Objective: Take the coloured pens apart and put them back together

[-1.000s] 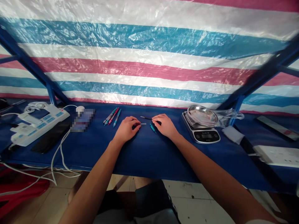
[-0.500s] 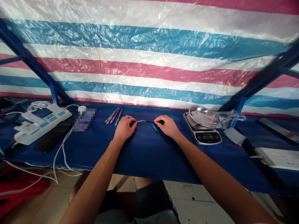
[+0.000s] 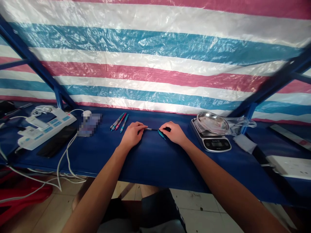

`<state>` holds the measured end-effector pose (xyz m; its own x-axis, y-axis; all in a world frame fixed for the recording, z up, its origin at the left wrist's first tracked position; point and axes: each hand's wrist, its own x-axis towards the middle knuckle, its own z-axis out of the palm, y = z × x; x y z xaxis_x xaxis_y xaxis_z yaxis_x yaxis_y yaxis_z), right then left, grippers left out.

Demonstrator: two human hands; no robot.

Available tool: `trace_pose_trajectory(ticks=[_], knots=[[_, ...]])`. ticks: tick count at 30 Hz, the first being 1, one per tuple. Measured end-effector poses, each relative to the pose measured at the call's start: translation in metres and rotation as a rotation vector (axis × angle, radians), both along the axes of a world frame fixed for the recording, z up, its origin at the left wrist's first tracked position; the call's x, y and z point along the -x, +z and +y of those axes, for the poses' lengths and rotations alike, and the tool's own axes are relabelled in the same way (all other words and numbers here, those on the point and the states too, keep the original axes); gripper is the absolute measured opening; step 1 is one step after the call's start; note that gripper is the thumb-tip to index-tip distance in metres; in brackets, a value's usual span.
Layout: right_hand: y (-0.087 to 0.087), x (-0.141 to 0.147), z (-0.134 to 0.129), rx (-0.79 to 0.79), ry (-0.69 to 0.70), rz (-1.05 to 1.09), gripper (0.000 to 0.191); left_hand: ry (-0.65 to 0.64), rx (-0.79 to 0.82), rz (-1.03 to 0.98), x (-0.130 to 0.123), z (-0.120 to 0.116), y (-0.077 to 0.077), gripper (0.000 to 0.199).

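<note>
My left hand [image 3: 133, 133] is closed, thumb and fingertips pinching the pale end of a thin pen refill [image 3: 149, 129]. The refill lies level between my hands, grey-white at the left and dark towards the right. At its dark end my right hand [image 3: 173, 132] pinches with thumb and forefinger; the very tip is hidden by the fingers. Just below those right fingertips, a short teal pen part [image 3: 161, 134] rests on the blue tabletop [image 3: 155, 158]. Left of my left hand lie several pens [image 3: 119, 122], teal and red with clear sections.
A kitchen scale [image 3: 216, 144] bearing a metal bowl [image 3: 212, 122] and plastic bags stands at right. On the left are a white power strip [image 3: 52, 127], a black phone [image 3: 57, 142], a blurred-out item [image 3: 89, 125] and white cables [image 3: 63, 161]. A striped sheet [image 3: 155, 71] hangs behind.
My hands have come slightly closer together, and less of the refill shows between them. The left fingertips have shifted a little right. The whole view has moved slightly.
</note>
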<state>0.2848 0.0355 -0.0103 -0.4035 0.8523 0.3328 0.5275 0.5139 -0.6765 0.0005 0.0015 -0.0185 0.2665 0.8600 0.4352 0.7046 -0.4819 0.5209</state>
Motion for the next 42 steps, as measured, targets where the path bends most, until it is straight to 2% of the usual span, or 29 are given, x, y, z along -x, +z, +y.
trace_pose_trajectory(ticks=[4, 7, 10, 13, 15, 17, 22, 27, 30, 35, 39, 42], knots=[[0.002, 0.003, -0.004, 0.007, 0.031, 0.01, 0.017, -0.133, 0.011, 0.004, -0.006, -0.002, 0.003, 0.03], [0.001, 0.004, -0.007, -0.05, 0.031, 0.036, 0.014, -0.152, 0.052, -0.085, -0.009, -0.004, 0.007, 0.027], [0.001, 0.006, -0.01, -0.13, -0.048, 0.071, 0.021, -0.087, 0.091, -0.259, -0.009, -0.005, 0.012, 0.026], [0.002, 0.008, -0.015, -0.113, -0.127, 0.065, 0.026, 0.035, 0.131, -0.455, -0.008, -0.003, 0.012, 0.029], [0.003, 0.009, -0.017, -0.086, -0.132, 0.065, 0.031, 0.066, 0.19, -0.63, -0.006, 0.0, 0.012, 0.034], [0.004, 0.009, -0.02, -0.073, -0.066, 0.05, 0.032, 0.056, 0.256, -0.817, -0.004, 0.004, 0.011, 0.04], [0.015, 0.01, -0.025, -0.06, 0.235, -0.071, 0.021, 0.005, 0.402, -1.127, -0.003, 0.005, 0.014, 0.043], [0.023, 0.016, -0.033, -0.072, 0.337, -0.083, 0.023, -0.039, 0.51, -1.295, -0.005, 0.003, 0.018, 0.048], [0.023, 0.02, -0.037, -0.058, 0.391, -0.101, 0.026, -0.075, 0.561, -1.346, -0.006, 0.001, 0.021, 0.045], [0.02, 0.023, -0.041, -0.053, 0.428, -0.082, 0.014, -0.176, 0.636, -1.304, -0.004, -0.001, 0.026, 0.036], [0.015, 0.023, -0.039, -0.077, 0.315, -0.006, 0.017, -0.214, 0.645, -1.248, -0.003, -0.002, 0.028, 0.034], [0.008, 0.021, -0.032, -0.055, 0.169, 0.111, 0.03, -0.224, 0.722, -1.248, -0.002, -0.004, 0.027, 0.032]])
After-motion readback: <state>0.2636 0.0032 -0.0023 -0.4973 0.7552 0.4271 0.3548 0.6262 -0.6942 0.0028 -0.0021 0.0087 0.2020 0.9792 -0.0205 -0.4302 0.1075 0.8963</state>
